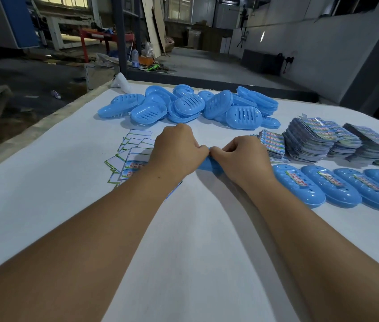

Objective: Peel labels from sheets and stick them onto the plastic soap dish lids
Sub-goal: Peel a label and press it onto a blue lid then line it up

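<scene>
Sky-blue slotted soap dish lids (185,105) heaped at table's (44,182) far edge. 4 blue labelled lids (300,189) at right edge, multicoloured stickers. White backing sheets (135,145), green-bordered. Table white.

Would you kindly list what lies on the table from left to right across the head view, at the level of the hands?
Used backing sheets → left hand → blue lid being worked on → right hand → stacks of label sheets.

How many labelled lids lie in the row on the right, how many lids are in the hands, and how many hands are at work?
Labelled lids in the row: 4
Held lid: 1
Hands, left hand and right hand: 2
Total: 7
</scene>
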The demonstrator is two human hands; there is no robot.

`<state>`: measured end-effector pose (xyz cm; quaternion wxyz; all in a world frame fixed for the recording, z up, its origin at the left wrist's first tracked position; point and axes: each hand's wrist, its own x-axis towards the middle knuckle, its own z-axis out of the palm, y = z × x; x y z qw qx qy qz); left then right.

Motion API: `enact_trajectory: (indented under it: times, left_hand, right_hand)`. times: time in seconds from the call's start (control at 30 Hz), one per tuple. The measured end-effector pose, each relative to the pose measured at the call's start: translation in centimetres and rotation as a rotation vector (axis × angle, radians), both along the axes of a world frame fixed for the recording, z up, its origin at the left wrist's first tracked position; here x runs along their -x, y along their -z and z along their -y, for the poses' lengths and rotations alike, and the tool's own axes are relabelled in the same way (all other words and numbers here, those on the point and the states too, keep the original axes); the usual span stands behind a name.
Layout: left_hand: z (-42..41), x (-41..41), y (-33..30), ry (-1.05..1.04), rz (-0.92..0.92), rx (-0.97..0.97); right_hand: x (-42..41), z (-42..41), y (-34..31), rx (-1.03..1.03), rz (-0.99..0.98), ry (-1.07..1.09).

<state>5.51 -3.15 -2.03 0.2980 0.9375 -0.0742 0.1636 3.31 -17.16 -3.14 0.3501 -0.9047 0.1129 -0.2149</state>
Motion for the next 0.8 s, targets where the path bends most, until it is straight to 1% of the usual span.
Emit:
enact_trajectory:
  times: [0.13,0.27,0.5,0.6,0.7,0.8]
  left_hand:
    - [0.2,0.1,0.0,0.001,0.039,-0.053]
    - [0.2,0.0,0.1,0.003,0.055,-0.060]
    - [0.0,-0.6,0.8,0.022,0.127,-0.062]
    - [-0.3,-0.8,1.1,0.054,0.130,-0.016]
    - [-0.7,-0.9,1.2,0.073,0.142,0.074]
    - [-1.1,-1.3,1.0,0.031,0.189,0.174]
  right_hand:
    - [-0.1,0.3,-0.3,-0.058,-0.051,-0.020]
    - [-0.1,0.5,-0.5,-0.103,-0.106,-0.038]
    - [-0.1,0.6,-0.3,-0.141,-0.081,-0.028]
    - [-0.1,0.6,-0.1,-0.145,-0.048,-0.032]
    - [0.0,0.7,0.0,-0.155,0.046,-0.030]
    - [0.4,0.6,0.0,-0.076,0.118,-0.095]
